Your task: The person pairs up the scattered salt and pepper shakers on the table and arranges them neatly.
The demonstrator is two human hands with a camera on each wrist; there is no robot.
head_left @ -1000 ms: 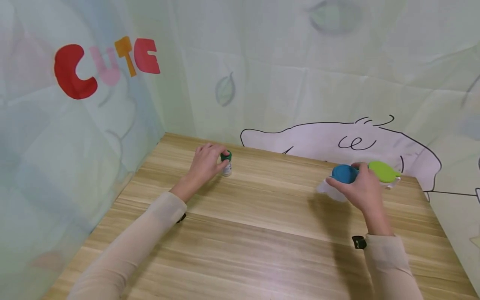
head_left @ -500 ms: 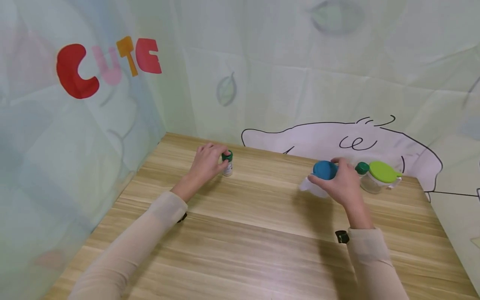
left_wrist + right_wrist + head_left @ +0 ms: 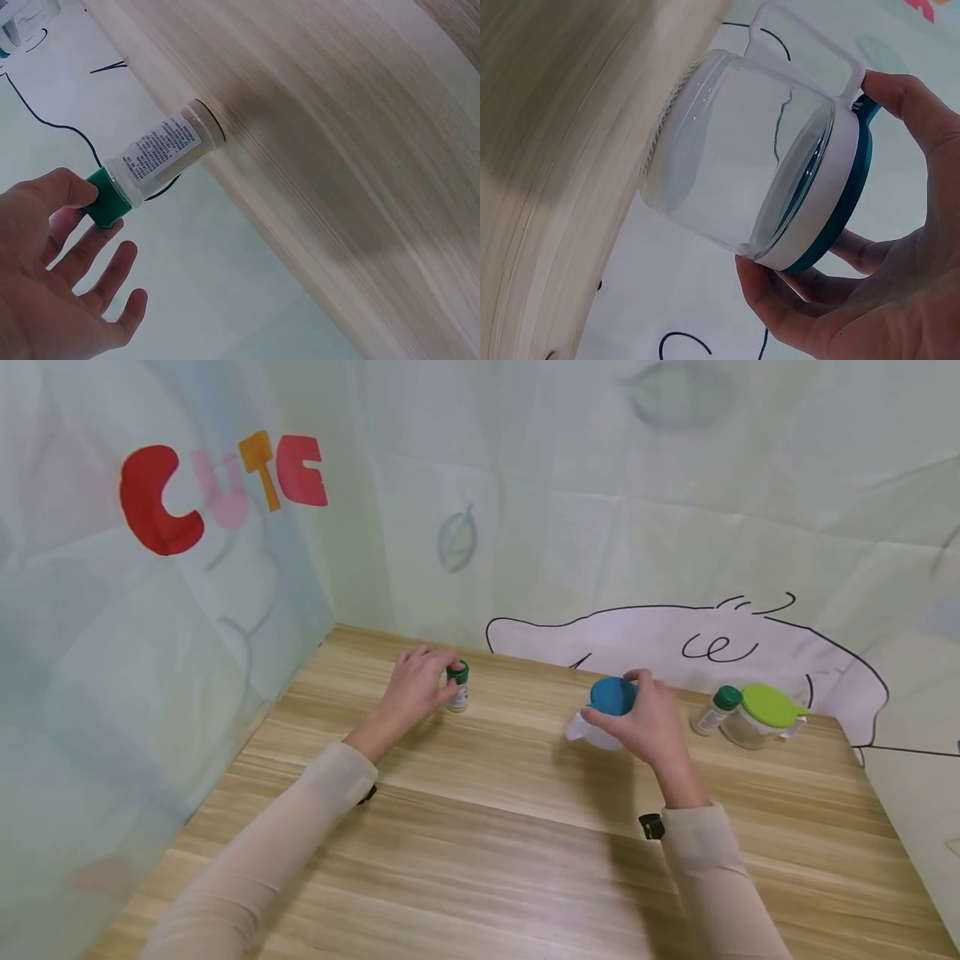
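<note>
My left hand [image 3: 415,687] pinches the green cap [image 3: 109,198] of a small spice bottle [image 3: 163,152] by thumb and fingertips. A printed label shows on the bottle's side, and its base is at the wooden table in the left wrist view. To the right, my right hand [image 3: 652,722] holds a clear glass seasoning jar [image 3: 727,154] around its white collar and blue lid [image 3: 612,695]. The jar's white loop handle [image 3: 810,45] points left in the head view. Close to the tabletop, the jar looks see-through with little or nothing inside.
Right of my right hand, a second green-capped spice bottle [image 3: 716,710] stands beside a glass jar with a lime-green lid [image 3: 771,706]. Printed curtains [image 3: 562,527] rise behind and left of the wooden table [image 3: 450,860].
My right hand has carried the blue-lidded jar leftward, away from the lime-lidded jar, bringing the second spice bottle into view. My left hand stays on its bottle.
</note>
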